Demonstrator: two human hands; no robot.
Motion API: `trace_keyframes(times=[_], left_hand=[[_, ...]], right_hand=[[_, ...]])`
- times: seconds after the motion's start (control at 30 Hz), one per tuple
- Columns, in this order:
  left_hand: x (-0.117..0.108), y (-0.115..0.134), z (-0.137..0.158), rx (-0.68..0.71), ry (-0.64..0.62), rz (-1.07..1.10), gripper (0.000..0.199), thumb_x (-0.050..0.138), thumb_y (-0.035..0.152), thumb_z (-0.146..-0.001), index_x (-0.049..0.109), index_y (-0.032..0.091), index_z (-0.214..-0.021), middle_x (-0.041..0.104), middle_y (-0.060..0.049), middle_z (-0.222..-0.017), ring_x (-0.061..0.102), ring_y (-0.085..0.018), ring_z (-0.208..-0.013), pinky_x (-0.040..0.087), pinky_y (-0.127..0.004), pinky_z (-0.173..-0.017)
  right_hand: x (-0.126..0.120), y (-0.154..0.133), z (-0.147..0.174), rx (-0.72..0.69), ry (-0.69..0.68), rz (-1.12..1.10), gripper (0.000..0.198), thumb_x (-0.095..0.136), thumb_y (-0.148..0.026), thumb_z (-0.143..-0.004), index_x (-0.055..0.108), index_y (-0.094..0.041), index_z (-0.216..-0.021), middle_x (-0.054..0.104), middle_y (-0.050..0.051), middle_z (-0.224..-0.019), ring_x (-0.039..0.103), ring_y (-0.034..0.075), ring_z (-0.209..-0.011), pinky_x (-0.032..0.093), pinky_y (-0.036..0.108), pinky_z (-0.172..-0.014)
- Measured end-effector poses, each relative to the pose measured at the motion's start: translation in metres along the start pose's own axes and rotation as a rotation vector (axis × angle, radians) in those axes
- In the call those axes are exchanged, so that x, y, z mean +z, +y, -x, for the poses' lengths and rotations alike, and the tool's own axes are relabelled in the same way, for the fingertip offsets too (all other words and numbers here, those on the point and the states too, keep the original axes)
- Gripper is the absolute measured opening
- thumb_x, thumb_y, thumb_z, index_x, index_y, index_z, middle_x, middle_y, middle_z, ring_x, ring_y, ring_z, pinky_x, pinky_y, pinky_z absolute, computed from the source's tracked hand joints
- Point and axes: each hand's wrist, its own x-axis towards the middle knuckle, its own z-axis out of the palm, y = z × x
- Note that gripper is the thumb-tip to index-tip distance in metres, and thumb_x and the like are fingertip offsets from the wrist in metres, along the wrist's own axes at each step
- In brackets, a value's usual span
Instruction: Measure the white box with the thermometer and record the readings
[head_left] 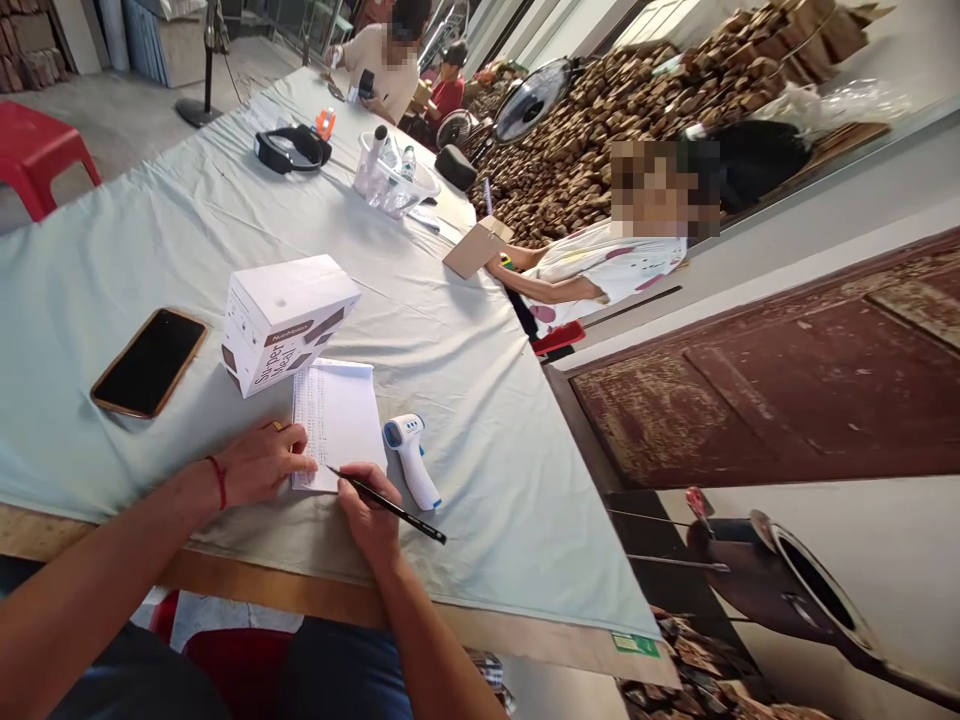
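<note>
My right hand (pixel 369 515) grips a black pencil (pixel 412 520), whose tip points at the page of a small white notepad (pixel 349 420). Rows of handwriting fill the left part of that page; its right side looks blank. On the pad's lower left edge rests my left hand (pixel 262 465), palm down, index finger stretched out, the other fingers partly bent. Just beyond the pad stands a white "Super Meal" box (pixel 292 320). A white and blue infrared thermometer (pixel 412 465) lies right of the pad. Left of the box is a phone (pixel 150 362) with a dark screen.
A pale cloth covers the table (pixel 480 400). Farther back are a black headset-like device (pixel 291 150) and a plastic basket (pixel 397 185) with bottles. At the right edge a person (pixel 592 270) holds a cardboard box (pixel 476 248). Two other people are at the far end.
</note>
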Motion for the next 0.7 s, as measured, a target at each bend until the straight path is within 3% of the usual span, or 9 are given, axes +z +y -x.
trace_keyframes(times=[0.4,0.7], left_hand=[[0.0,0.001,-0.001,-0.021,-0.024,-0.002,0.036,0.054,0.004,-0.081,0.073,0.028,-0.1,0.058,-0.005,-0.096,0.053,-0.02,-0.086,0.04,-0.034,-0.082],[-0.001,0.002,-0.001,-0.03,-0.034,0.006,0.035,0.052,0.004,-0.083,0.072,0.027,-0.1,0.057,-0.005,-0.096,0.052,-0.019,-0.086,0.039,-0.035,-0.083]], right_hand=[[0.008,0.01,-0.001,-0.043,-0.007,0.132,0.01,0.06,-0.032,-0.069,0.063,-0.023,-0.067,0.059,-0.004,-0.055,0.048,0.013,-0.053,0.042,0.027,-0.056],[0.008,0.016,-0.002,-0.169,-0.015,0.173,0.011,0.057,-0.032,-0.072,0.061,-0.022,-0.067,0.058,-0.004,-0.056,0.05,0.013,-0.052,0.043,0.026,-0.054]])
